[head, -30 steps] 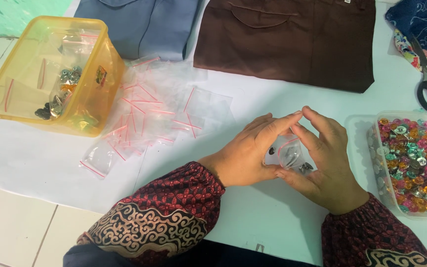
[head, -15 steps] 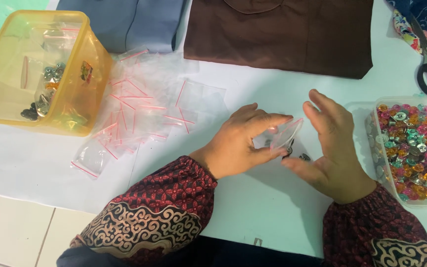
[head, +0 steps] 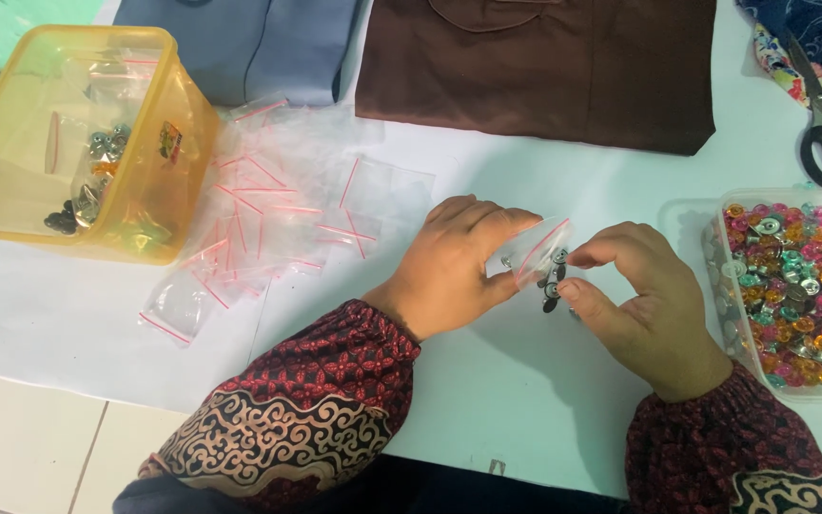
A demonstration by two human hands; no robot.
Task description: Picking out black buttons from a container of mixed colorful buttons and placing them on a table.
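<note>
While hands (head: 554, 286) pinch it, bag (head: 537, 249) seemingly holds studs (head: 552, 286).

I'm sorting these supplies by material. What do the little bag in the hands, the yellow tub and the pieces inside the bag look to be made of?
Small bag: thin clear plastic film, glossy, see-through. Yellow tub: rigid translucent plastic, contents visible through the wall. Pieces inside: probably metal, grey and shiny, though too small to be sure.

In my grip a clear, glossy plastic bag (head: 537, 249) of shiny metal snaps (head: 552, 286) — the desk (head: 487, 400) smooth, matt white — brown cloth (head: 544, 67) soft and dull.
</note>
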